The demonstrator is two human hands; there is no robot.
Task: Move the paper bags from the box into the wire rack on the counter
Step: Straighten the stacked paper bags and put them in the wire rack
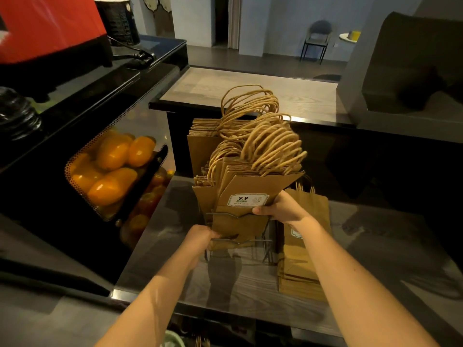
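Both bare forearms reach in from the bottom edge toward the wire rack (221, 214), which stands on the glossy counter (238, 294). Far left of the rack and beyond it sits a red machine (50, 26). Nearer on that side, a dark display case (75, 136) shows orange-yellow fruit (112, 166) through its glass. At the rack's front left corner the left hand (200, 234) has its fingers curled around the bottom edge of a bundle of paper bags (250, 184), right where the front wire crosses. Whether it also grips the wire I cannot tell. The bundle stands in the rack's front slot, tilted to the right, with its twisted paper handles (273, 146) fanning up and away. A white label (248, 199) reading 9.9 is on its front face. Behind it in the rack, more bags (203, 146) stand upright in rows. The right hand (278, 206) clasps the bundle's right edge just beside the label, thumb on the front face and fingers wrapped behind. Just right of the rack, a flat stack of bags (308, 249) lies on the counter, partly under the right wrist. Far to the rack's upper right, a big dark brown block (411, 63) rests on a raised ledge; I cannot tell whether it is the box
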